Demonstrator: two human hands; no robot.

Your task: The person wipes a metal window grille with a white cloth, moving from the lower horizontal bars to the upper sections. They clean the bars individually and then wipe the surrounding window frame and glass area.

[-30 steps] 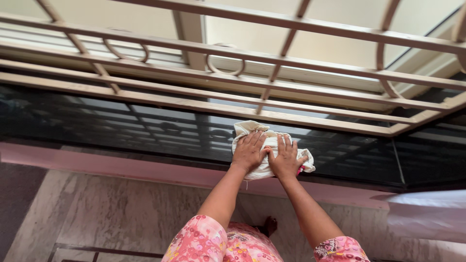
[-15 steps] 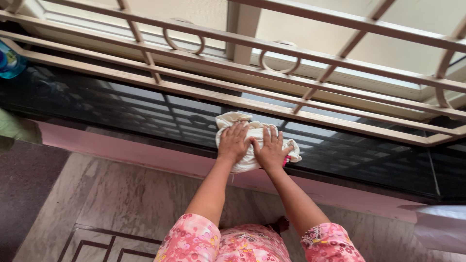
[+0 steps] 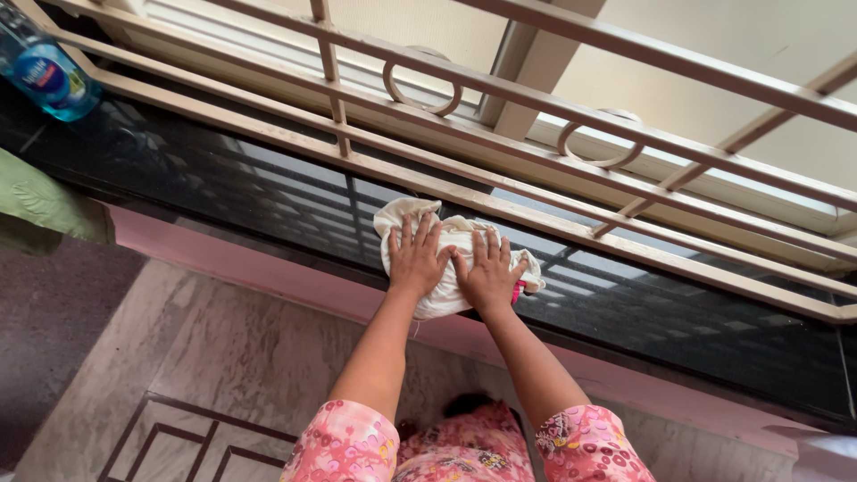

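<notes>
A crumpled white cloth (image 3: 453, 230) lies on a glossy black stone sill (image 3: 223, 192) under a beige metal window grille (image 3: 500, 134). My left hand (image 3: 413, 256) presses flat on the cloth's left part, fingers spread. My right hand (image 3: 487, 272) presses flat on its right part, beside the left hand. A small pink bit shows at the cloth's right edge. Both arms reach up from pink floral sleeves.
A clear plastic bottle (image 3: 45, 71) with a blue label stands on the sill at far left. Green fabric (image 3: 40, 205) hangs at the left edge. A pink band (image 3: 232, 263) runs below the sill. Marble floor (image 3: 205, 357) with dark inlay lines lies beneath.
Both hands and the cloth slid left along the sill. The view swung left too, bringing the bottle and green fabric into sight.
</notes>
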